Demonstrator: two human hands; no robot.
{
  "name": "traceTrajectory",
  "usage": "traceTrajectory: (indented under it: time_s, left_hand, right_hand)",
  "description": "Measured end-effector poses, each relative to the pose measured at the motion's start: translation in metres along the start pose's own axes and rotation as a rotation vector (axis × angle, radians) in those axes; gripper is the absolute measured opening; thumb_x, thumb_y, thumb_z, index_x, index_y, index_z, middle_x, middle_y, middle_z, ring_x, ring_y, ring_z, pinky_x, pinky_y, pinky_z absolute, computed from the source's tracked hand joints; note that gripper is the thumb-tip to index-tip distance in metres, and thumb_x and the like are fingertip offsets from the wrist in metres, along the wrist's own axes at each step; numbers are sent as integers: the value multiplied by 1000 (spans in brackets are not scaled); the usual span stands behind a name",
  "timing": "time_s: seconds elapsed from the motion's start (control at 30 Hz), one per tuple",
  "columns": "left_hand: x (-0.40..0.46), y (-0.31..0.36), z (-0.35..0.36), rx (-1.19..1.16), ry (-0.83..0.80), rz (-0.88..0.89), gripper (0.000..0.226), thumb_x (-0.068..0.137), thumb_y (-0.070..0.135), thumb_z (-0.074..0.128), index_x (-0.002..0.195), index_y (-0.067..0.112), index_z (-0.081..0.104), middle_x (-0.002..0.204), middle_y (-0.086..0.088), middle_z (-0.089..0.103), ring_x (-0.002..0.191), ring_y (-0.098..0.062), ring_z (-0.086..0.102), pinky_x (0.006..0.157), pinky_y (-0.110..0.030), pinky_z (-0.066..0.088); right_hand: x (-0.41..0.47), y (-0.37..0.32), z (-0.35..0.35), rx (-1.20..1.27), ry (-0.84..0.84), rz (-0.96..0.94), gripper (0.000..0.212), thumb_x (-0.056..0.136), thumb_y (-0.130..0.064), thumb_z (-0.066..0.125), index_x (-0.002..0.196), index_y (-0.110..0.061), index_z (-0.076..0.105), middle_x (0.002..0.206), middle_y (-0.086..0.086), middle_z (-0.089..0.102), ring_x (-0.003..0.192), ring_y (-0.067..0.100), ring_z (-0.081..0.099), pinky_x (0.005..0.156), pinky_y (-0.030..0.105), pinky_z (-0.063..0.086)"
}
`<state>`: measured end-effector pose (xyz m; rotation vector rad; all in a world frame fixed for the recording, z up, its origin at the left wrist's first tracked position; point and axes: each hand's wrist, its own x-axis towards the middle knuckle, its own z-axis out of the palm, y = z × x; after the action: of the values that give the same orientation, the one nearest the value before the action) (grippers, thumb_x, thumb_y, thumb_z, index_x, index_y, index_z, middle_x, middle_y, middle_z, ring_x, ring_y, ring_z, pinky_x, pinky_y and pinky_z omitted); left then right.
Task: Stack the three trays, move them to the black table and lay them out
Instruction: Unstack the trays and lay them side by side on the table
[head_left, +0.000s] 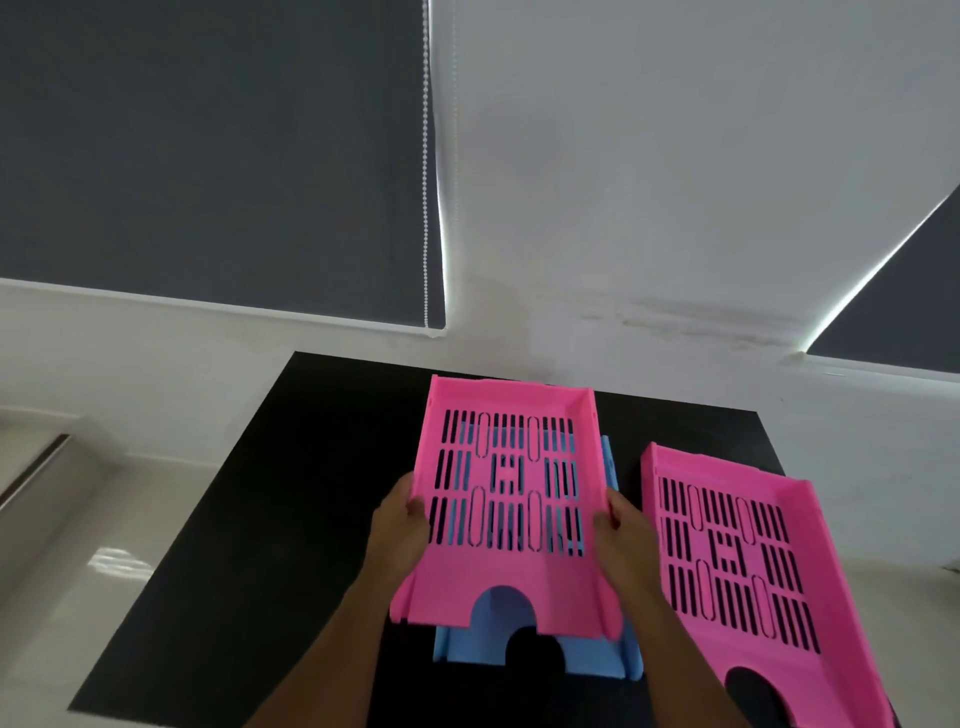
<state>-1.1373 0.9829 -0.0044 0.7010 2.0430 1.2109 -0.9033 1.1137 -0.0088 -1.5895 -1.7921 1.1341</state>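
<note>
A pink slotted tray (506, 587) is held above a blue tray (587, 657), which lies on the black table (270, 519). My left hand (397, 530) grips the pink tray's left wall and my right hand (623, 540) grips its right wall. The blue tray shows through the slots and sticks out at the near and right sides. A second pink tray (727, 558) lies flat on the table to the right, apart from the held one.
The black table stands against a white wall with dark roller blinds (208, 156) above it. Pale floor (78, 545) lies to the left of the table. The table's left half is bare black surface.
</note>
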Motion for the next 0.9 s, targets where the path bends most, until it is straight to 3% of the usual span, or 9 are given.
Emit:
traceTrajectory:
  time_s: [0.07,0.17,0.23,0.4,0.67,0.9]
  left_hand:
    - [5,-5,-22,11,37,7,17,101,16,46,110,23,58,91,-4,70,66,-3,73,48,-14,53]
    - [9,-19,-59,22,87,-6,18,100,15,46,109,23,60,90,-3,70,65,-6,73,48,-15,52]
    - [11,-31,-84,38,110,-32,19,100,12,46,111,18,60,91,-5,71,66,-12,73,50,-17,53]
    - [10,-61,-137,105,173,-69,22,99,5,43,111,12,60,84,-7,70,61,-12,69,48,-18,50]
    - [5,-110,-194,192,224,-107,27,99,0,39,110,8,62,76,-6,68,56,-16,67,47,-20,49]
    - [4,-134,-201,167,193,-119,21,100,3,40,105,8,61,78,-8,69,61,-18,70,51,-21,50]
  right_hand:
    - [-2,-15,16,-12,-5,-24,34,98,-10,48,128,-11,65,105,2,73,86,20,72,73,33,62]
    - [-8,-37,49,-52,-47,-72,23,94,-4,47,102,-8,69,83,11,70,67,21,62,56,24,50]
    - [-16,-51,71,-79,-100,-91,18,94,-3,48,93,-4,66,77,17,66,61,19,55,54,27,47]
    - [-33,-75,122,-69,-191,-126,19,97,-7,50,87,-13,65,71,6,64,54,10,54,45,13,46]
    - [-64,-93,180,-62,-354,-105,30,97,-3,51,115,-20,68,96,-4,73,73,4,69,55,9,52]
    - [-73,-87,202,-137,-372,-16,28,98,-1,49,118,-11,65,102,6,72,67,5,64,49,9,47]
